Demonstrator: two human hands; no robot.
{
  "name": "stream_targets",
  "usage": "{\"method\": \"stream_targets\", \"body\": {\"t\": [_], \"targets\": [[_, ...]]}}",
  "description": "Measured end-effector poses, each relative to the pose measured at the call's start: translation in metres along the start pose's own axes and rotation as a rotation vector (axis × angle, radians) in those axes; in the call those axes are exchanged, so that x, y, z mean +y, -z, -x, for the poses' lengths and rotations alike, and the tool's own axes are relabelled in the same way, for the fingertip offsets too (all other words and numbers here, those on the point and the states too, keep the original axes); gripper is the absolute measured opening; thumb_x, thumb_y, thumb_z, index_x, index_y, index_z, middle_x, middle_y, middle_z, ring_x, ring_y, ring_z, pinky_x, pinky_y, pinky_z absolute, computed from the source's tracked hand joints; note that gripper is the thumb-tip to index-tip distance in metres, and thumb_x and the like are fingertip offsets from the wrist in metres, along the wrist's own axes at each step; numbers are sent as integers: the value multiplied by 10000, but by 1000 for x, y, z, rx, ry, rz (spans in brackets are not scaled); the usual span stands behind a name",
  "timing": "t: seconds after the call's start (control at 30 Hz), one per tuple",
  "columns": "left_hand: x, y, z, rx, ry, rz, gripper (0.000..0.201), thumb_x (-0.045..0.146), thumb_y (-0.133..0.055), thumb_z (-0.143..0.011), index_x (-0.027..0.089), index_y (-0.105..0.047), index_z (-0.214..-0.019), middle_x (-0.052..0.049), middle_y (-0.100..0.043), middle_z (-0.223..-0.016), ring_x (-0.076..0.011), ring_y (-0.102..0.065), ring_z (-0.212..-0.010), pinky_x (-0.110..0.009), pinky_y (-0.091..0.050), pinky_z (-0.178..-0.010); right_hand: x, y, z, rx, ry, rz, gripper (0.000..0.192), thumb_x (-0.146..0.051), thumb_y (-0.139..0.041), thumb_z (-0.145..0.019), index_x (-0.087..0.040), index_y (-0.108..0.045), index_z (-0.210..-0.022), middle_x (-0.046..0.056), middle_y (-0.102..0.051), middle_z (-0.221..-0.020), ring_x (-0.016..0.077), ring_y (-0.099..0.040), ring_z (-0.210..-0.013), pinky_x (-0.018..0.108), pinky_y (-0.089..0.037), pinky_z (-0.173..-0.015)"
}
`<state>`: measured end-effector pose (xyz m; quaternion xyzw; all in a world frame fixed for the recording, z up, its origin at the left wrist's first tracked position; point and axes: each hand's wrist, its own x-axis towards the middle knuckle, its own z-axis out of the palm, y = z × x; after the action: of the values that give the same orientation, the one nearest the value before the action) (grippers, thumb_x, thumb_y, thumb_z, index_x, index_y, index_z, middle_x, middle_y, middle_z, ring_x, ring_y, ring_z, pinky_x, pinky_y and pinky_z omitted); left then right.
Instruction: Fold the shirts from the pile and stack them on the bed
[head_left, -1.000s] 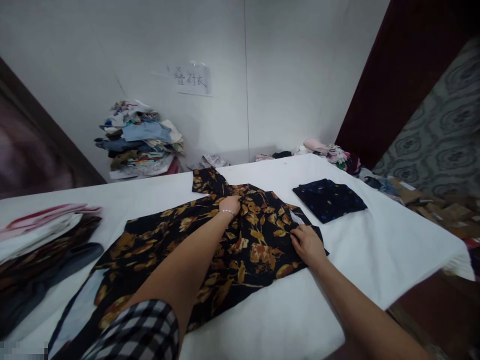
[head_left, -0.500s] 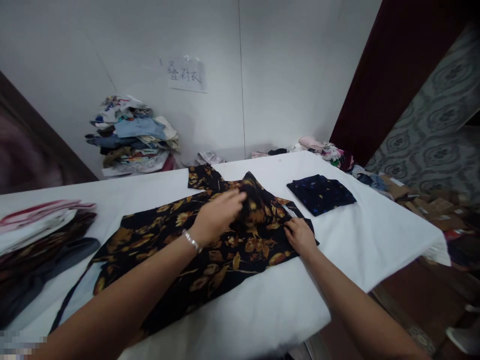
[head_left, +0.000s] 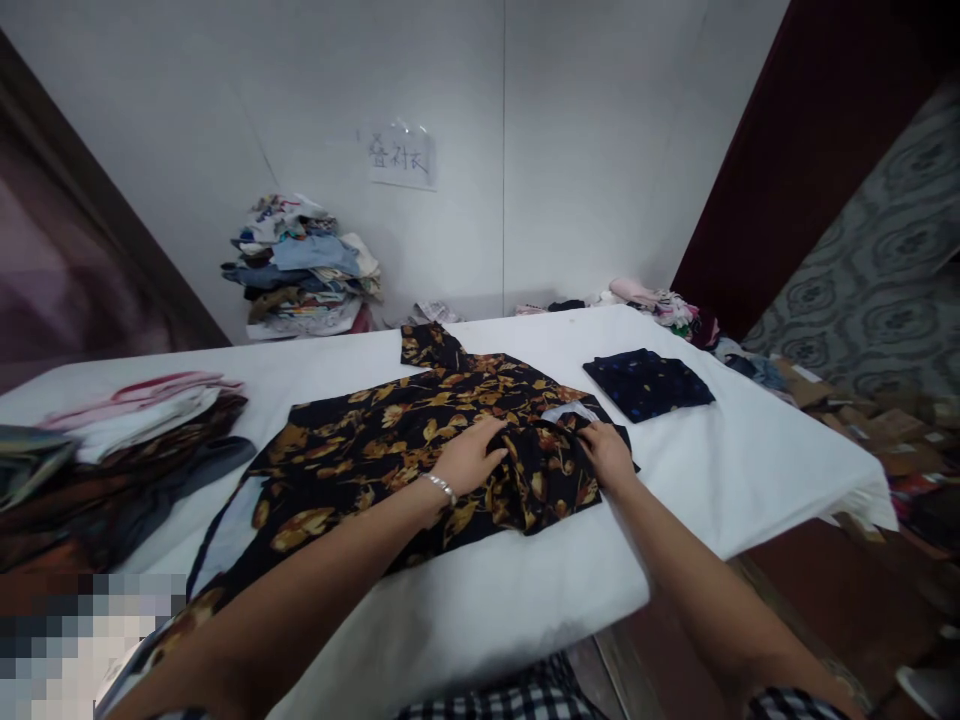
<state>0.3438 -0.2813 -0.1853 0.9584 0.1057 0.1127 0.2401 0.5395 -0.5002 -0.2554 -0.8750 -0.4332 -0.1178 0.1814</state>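
Observation:
A black shirt with a gold-brown floral print (head_left: 390, 420) lies spread on the white-covered table (head_left: 735, 480), one short sleeve (head_left: 433, 345) stretched out at the far side. My left hand (head_left: 471, 458), with a bracelet at its wrist, grips the shirt's cloth at the near side of a bunched, raised part; its fingertips are partly hidden in the folds. At the shirt's right end, my right hand (head_left: 607, 453) pinches the edge near the opening, where a pale patch shows. A folded dark blue garment with small spots (head_left: 649, 385) rests beyond my right hand.
Folded clothes (head_left: 150, 420) are piled on the table's left. Against the wall stands a tall heap of clothes (head_left: 304, 265), with more clothes (head_left: 660, 300) behind the far right corner. Cardboard boxes (head_left: 885, 430) lie right of the table. A handwritten paper sign (head_left: 403, 157) hangs above.
My left hand has come down and nearer to me, from above the shirt onto its cloth. The raised fold has shifted toward the near edge, between my hands. The view has turned slightly left.

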Motion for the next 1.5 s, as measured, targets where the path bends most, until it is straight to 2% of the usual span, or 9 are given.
{"method": "stream_targets", "body": {"t": [0.1, 0.27, 0.4, 0.5, 0.6, 0.73, 0.93, 1.2, 1.5], "targets": [[3, -22, -31, -12, 33, -75, 487, 340, -502, -880, 161, -495, -1334, -128, -476, -1429, -234, -413, -1338, -366, -336, -1114, -1, 2, 0, 5, 4, -9, 282, -306, -444, -924, -202, -705, -950, 72, -636, -921, 203, -540, -891, 312, -409, -829], [2, -35, -75, -104, 8, -173, 509, 211, -521, -833, 200, -504, -1342, -105, -463, -1445, -249, -418, -1325, -381, -360, -1086, -2, 3, -1, 2, -16, -10, 274, -301, -453, -923, -200, -708, -934, 69, -632, -910, 203, -535, -878, 306, -409, -810], [10, -38, -89, -186, -74, -242, 557, 94, -586, -685, 254, -610, -1218, -76, -632, -1237, -240, -544, -1172, -378, -405, -1021, -1, 2, -1, -6, -12, -26, 263, -288, -459, -923, -194, -704, -940, 69, -632, -920, 201, -537, -884, 305, -408, -819], [15, -30, -94, -172, -96, -290, 351, 101, -616, -640, 220, -709, -957, -81, -699, -1001, -252, -588, -1056, -403, -401, -1005, 0, 2, -2, -9, -18, -42, 256, -294, -466, -921, -195, -700, -951, 67, -639, -935, 200, -542, -892, 304, -410, -834], [10, 3, -99, -81, -93, -311, 220, 137, -580, -693, 194, -709, -862, -96, -685, -975, -250, -574, -1051, -387, -404, -995, -1, 1, -2, 11, -35, -46, 238, -279, -479, -907, -201, -702, -944, 70, -645, -947, 202, -550, -902, 314, -416, -851], [-13, 83, -91, 182, -8, -267, 288, 135, -487, -743, 176, -681, -953, -83, -664, -1042, -224, -575, -1021, -339, -442, -932, -2, 1, -1, 30, -45, -72, 243, -284, -481, -897, -202, -705, -943, 81, -652, -960, 213, -562, -931, 335, -425, -885], [-35, 177, -29, 505, 144, -289, 232, 186, -488, -773, 173, -645, -943, -28, -675, -894, -187, -605, -857, -290, -466, -801, 2, 1, 0, 47, -122, -184, 340, -385, -502, -874, -208, -648, -1125, 67, -651, -993, 220, -572, -960, 355, -441, -880], [-35, 212, 37, 687, 19, -388, 171, 178, -477, -794, 150, -597, -912, -34, -673, -1025, -211, -612, -1016, -331, -456, -894, -2, 9, -6, -32, -222, -165, 666, -396, -552, -837, -229, -354, -1450, 31, -660, -896, 210, -593, -850, 311, -450, -711], [-29, 220, 86, 633, -248, -677, 132, 152, -481, -791, 184, -593, -853, -49, -674, -1123, -171, -572, -1089, -398, -357, -1060, 11, 14, -19, -72, -345, -249, 309, -329, -491, -832, -241, -725, -1014, 31, -725, -1021, 219, -645, -959, 304, -473, -821]]}}
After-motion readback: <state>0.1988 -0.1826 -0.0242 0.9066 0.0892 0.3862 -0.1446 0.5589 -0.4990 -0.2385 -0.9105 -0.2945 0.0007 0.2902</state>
